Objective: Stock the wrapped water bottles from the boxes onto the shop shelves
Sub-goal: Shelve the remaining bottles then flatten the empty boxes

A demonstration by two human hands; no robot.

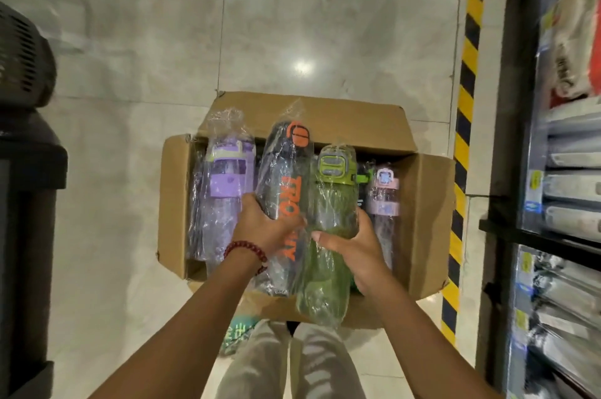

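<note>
An open cardboard box (pixel 426 203) sits on the floor below me, holding wrapped water bottles. My left hand (pixel 263 226) grips a black bottle with orange lettering (pixel 283 177) and seems to hold a purple bottle (pixel 224 190) against it. My right hand (pixel 351 242) grips a green bottle (pixel 328 203) around its middle. All three are lifted above the box, caps pointing away from me. A pink bottle (pixel 383 200) lies in the box to the right, with more bottles beneath.
Shop shelves (pixel 566 171) with packaged goods stand along the right, behind a yellow-black floor stripe (pixel 468 99). A dark stand (pixel 29 171) with a black basket (pixel 22 57) is at the left. My legs and a green sandal (pixel 237 333) are below the box.
</note>
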